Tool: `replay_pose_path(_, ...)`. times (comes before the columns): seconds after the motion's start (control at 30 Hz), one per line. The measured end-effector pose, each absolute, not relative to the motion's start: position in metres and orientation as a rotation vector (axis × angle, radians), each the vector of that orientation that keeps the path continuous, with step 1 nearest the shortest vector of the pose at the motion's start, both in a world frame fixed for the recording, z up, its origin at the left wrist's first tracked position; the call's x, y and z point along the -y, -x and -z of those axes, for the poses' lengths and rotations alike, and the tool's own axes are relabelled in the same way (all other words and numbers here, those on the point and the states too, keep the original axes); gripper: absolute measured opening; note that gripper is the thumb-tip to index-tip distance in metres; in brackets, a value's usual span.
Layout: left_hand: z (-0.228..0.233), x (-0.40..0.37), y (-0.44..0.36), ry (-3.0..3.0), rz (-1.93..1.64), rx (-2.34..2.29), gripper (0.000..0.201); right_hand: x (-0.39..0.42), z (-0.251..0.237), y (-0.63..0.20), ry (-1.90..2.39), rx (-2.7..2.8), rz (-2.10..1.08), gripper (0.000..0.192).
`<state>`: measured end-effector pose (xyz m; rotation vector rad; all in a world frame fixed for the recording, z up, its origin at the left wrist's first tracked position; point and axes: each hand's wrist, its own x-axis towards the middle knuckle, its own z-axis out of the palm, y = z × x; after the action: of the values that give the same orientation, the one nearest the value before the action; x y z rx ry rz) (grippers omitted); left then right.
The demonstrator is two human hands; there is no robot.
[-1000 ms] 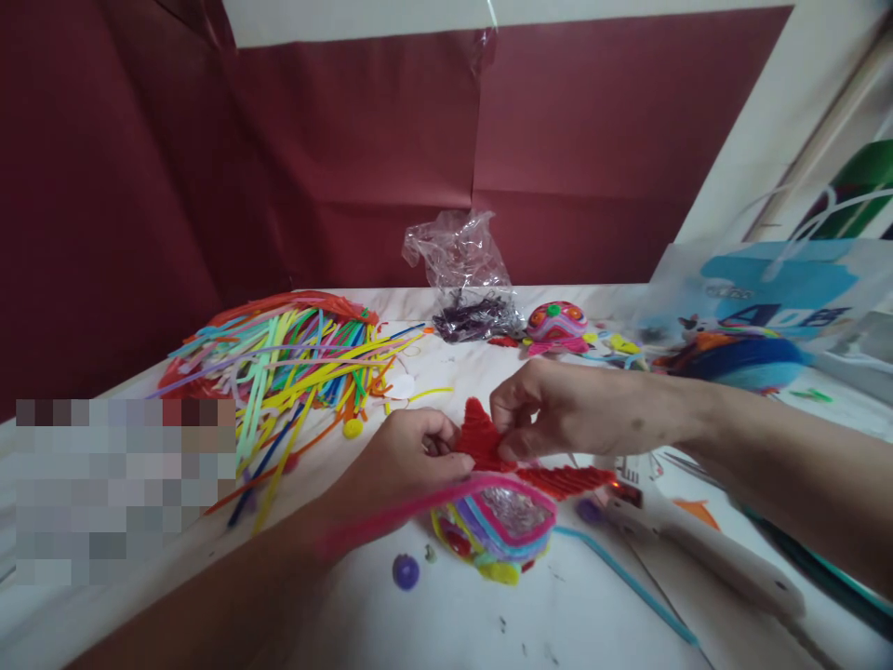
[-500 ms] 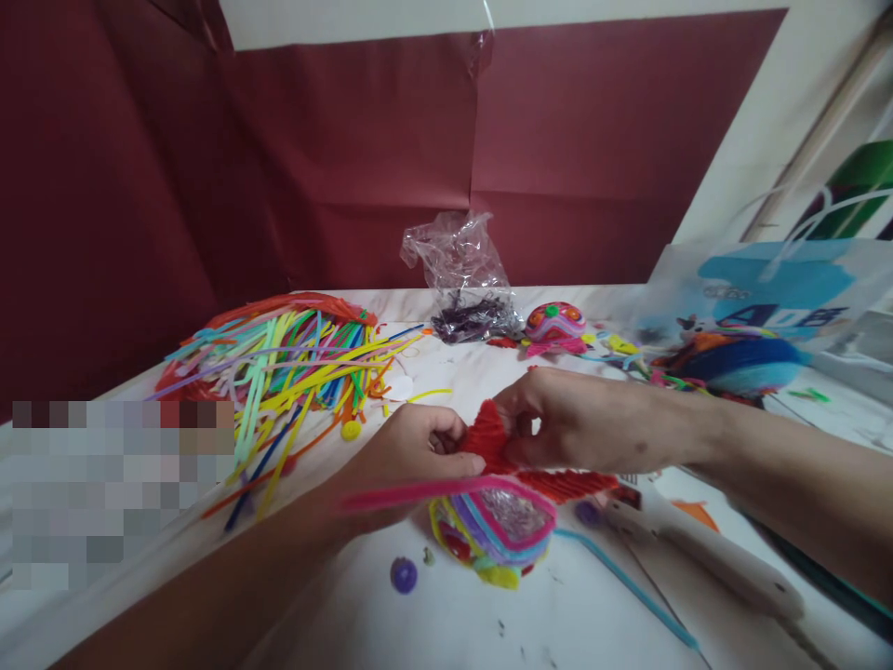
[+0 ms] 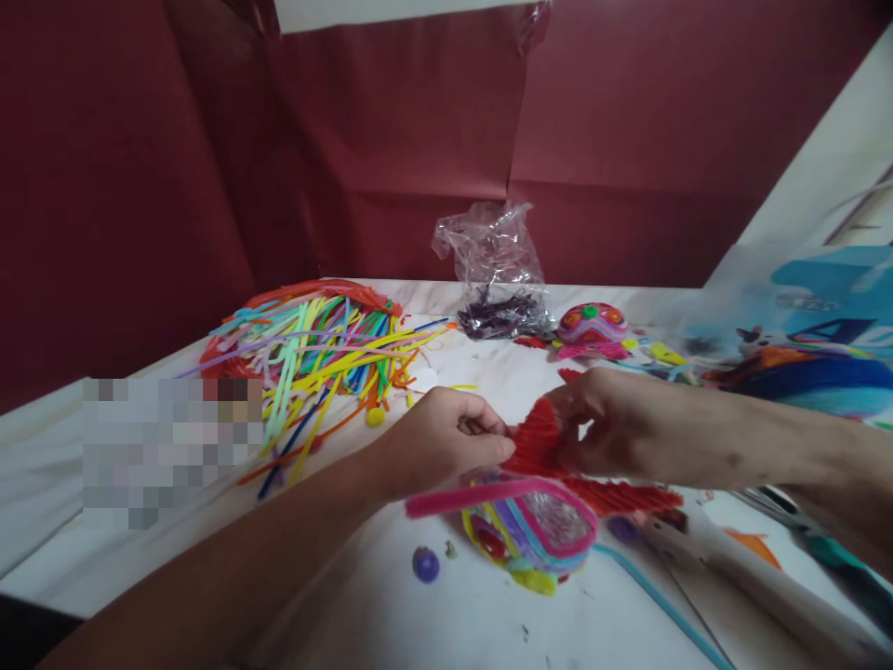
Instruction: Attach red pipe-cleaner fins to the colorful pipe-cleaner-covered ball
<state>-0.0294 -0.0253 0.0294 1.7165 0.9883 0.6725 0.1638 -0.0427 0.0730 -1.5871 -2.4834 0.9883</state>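
Between my hands is a red ribbed pipe-cleaner piece point(image 3: 536, 437), its pointed tip up. My left hand point(image 3: 457, 433) pinches its left edge with thumb and fingers. From the right, my right hand point(image 3: 593, 419) grips the other side, partly hiding it. Just below lies a rounded craft piece point(image 3: 513, 526) covered in yellow, purple, blue and pink pipe-cleaner strips, with a loose pink end sticking out to the left. A second red ribbed piece point(image 3: 624, 498) rests behind it, under my right hand. A blue pipe cleaner point(image 3: 659, 596) trails to the lower right.
A heap of coloured pipe cleaners point(image 3: 335, 349) lies at the left back. Behind my hands stand a clear plastic bag point(image 3: 495, 270) with dark strands and a finished pink craft piece point(image 3: 592, 326). A glue gun point(image 3: 739, 577) and green-handled scissors point(image 3: 847, 568) lie at right. Purple pompom-like button point(image 3: 425, 564) sits in front.
The camera has turned a little left, so the scene sits further right in view. Both hands keep hold of the red ribbed piece, with little visible change in grip.
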Motion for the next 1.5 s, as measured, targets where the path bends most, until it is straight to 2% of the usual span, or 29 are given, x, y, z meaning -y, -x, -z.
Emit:
replay_pose_path(0.17,-0.032,0.027,0.031,-1.740,-0.681,-0.994,0.007,0.045,-0.076,-0.161,1.578,2.497,-0.982,0.012)
replay_pose_path(0.4,-0.026,0.025,0.030,-1.799,-0.664,-0.933,0.016,0.044,-0.077,-0.157,1.554,2.496,-0.960,0.013)
replay_pose_path(0.7,-0.028,0.020,0.034,-1.947,-0.644,-0.850,0.008,0.041,-0.086,-0.146,1.508,2.588,-0.794,0.007)
replay_pose_path(0.83,-0.025,0.018,0.045,-1.941,-0.615,-0.875,0.016,0.037,-0.092,-0.135,1.445,2.566,-0.870,0.013)
replay_pose_path(1.07,-0.007,0.012,0.066,-1.801,-0.692,-0.944,0.023,0.018,-0.087,-0.140,1.080,2.167,-1.302,0.018)
replay_pose_path(1.2,-0.002,0.012,0.067,-1.749,-0.697,-0.962,0.031,0.024,-0.067,-0.173,1.023,1.733,-1.188,0.020)
replay_pose_path(1.33,-0.003,0.013,0.064,-1.705,-0.692,-0.992,0.036,0.056,-0.023,-0.197,1.188,1.518,-1.089,0.018)
replay_pose_path(1.4,-0.006,0.013,0.063,-1.721,-0.688,-0.992,0.036,0.074,0.000,-0.195,1.259,1.514,-1.135,0.027)
replay_pose_path(1.5,-0.013,0.016,0.059,-1.750,-0.676,-0.997,0.034,0.092,0.020,-0.179,1.278,1.538,-1.203,0.061)
